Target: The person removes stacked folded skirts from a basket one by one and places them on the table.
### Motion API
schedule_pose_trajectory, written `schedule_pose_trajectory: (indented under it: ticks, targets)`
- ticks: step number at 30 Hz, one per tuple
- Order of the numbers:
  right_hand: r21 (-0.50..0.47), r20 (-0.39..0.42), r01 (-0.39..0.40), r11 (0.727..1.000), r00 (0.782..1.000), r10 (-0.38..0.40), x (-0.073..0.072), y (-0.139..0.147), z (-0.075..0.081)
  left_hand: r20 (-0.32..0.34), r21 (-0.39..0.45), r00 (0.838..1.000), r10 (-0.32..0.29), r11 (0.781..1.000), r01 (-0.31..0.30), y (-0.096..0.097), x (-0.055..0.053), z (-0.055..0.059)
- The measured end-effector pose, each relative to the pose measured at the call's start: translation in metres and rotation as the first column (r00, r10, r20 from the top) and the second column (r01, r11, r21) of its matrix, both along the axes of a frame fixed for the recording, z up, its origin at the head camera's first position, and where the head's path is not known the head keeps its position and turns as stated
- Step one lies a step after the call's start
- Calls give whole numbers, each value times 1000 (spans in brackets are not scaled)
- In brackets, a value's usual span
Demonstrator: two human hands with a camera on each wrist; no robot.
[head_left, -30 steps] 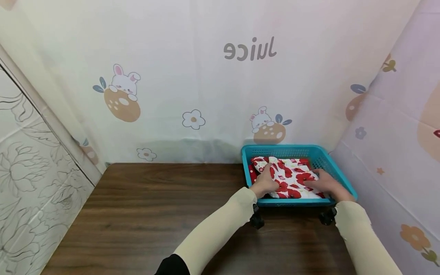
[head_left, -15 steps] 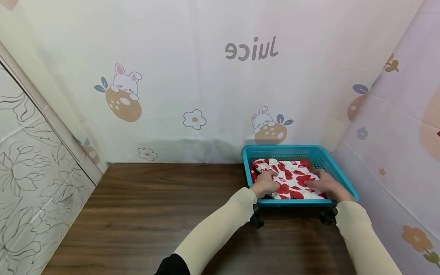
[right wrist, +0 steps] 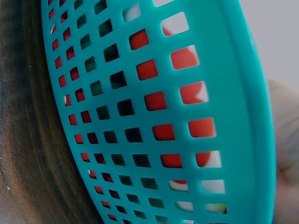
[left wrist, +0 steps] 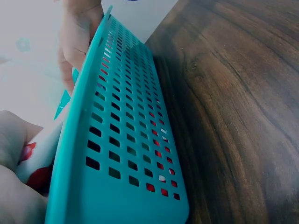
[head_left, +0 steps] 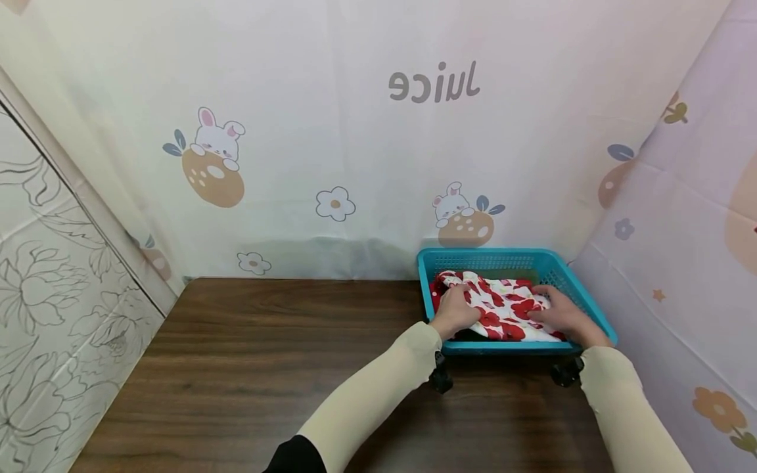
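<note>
A folded white cloth with a red flower print (head_left: 503,312) lies in a blue-green plastic basket (head_left: 497,348) at the table's far right. My left hand (head_left: 457,312) holds the cloth's left side, its thumb on top. On the opposite side my right hand (head_left: 564,315) grips the right edge, also with the thumb over the print. Red fabric with white dots (head_left: 436,297) shows underneath at the left. In the left wrist view, fingers of the left hand (left wrist: 16,163) are beside the cloth (left wrist: 42,151). The basket wall (right wrist: 233,116) hides most of the right hand (right wrist: 286,149) in the right wrist view.
The brown wooden table (head_left: 266,368) extends left of the basket. A printed curtain (head_left: 331,131) hangs behind it, and another printed sheet (head_left: 668,295) rises close along the basket's right side. A white panel with flower line drawings (head_left: 59,295) stands at the left.
The cloth's near left corner has shifted slightly right, baring more of the basket's dark inside there. My left fingers dipped and rose again; both hands remain on the cloth. The basket stays put.
</note>
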State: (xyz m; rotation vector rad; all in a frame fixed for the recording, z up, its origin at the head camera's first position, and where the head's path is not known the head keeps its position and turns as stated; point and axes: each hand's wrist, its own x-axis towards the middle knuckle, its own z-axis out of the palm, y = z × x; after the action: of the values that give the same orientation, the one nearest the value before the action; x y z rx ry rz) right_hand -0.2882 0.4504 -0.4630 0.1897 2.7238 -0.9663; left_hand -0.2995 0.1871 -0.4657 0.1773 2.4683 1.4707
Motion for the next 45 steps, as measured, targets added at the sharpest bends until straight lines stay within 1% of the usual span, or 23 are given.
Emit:
schedule_pose_trajectory:
  ticks: [2, 4, 6, 8, 10, 12, 14, 16, 18, 20, 23, 25, 29, 33, 38, 42, 45]
  targets:
    - [-7, -13, -20, 1000, 1000, 20, 1, -2, 2, -17, 13, 1000, 9, 1000, -9, -1, 0, 2]
    - [-4, -21, -32, 999, 999, 32, 2, -4, 3, -20, 18, 1000, 13, 1000, -12, -1, 1, 4]
    - [6, -21, -34, 999, 999, 34, 3, -4, 3, -9, 24, 1000, 13, 1000, -13, -2, 1, 6]
    - [20, -15, -26, 999, 1000, 27, 3, -4, 2, 9, 25, 1000, -1, 1000, 0, -3, 1, 7]
    - [26, -14, -16, 1000, 1000, 16, 3, -4, 1, 24, 16, 999, -32, 999, 31, -4, 1, 7]
    - [22, -27, -12, 1000, 1000, 13, 3, -5, 1, 36, 3, 996, -78, 997, 78, -5, 1, 7]
    - [10, -49, -10, 1000, 999, 11, 4, -6, 1, 22, -17, 991, -128, 992, 129, -7, 0, 6]
    - [-16, -83, -22, 1000, 996, 21, 6, -8, 3, -4, -38, 988, -154, 987, 154, -7, 0, 6]
    - [-34, -106, -37, 999, 994, 33, 6, -10, 5, -35, -51, 988, -151, 988, 149, -7, 0, 6]
    - [-47, -121, -61, 997, 991, 55, 6, -12, 8, -55, -48, 991, -126, 991, 124, -8, 1, 7]
    - [-42, -127, -84, 996, 989, 78, 3, -15, 11, -71, -22, 993, -94, 995, 93, -9, 1, 9]
    - [-32, -128, -85, 996, 989, 80, 2, -17, 13, -82, 2, 993, -88, 996, 88, -10, 2, 11]
    - [-7, -117, -61, 998, 991, 60, 0, -21, 17, -119, 35, 989, -86, 995, 91, -13, 1, 12]
    - [1, -125, -49, 999, 991, 48, 0, -24, 22, -156, 53, 985, -79, 995, 89, -16, -1, 13]
    - [-10, -147, -24, 1000, 989, 22, 3, -27, 27, -161, 83, 984, -73, 993, 88, -21, -2, 14]
    - [-14, -190, 4, 1000, 982, -6, 5, -33, 33, -175, 113, 981, -78, 989, 99, -28, -5, 17]
    - [-41, -236, 41, 998, 970, -50, 4, -39, 37, -223, 134, 971, -80, 985, 112, -33, -9, 19]
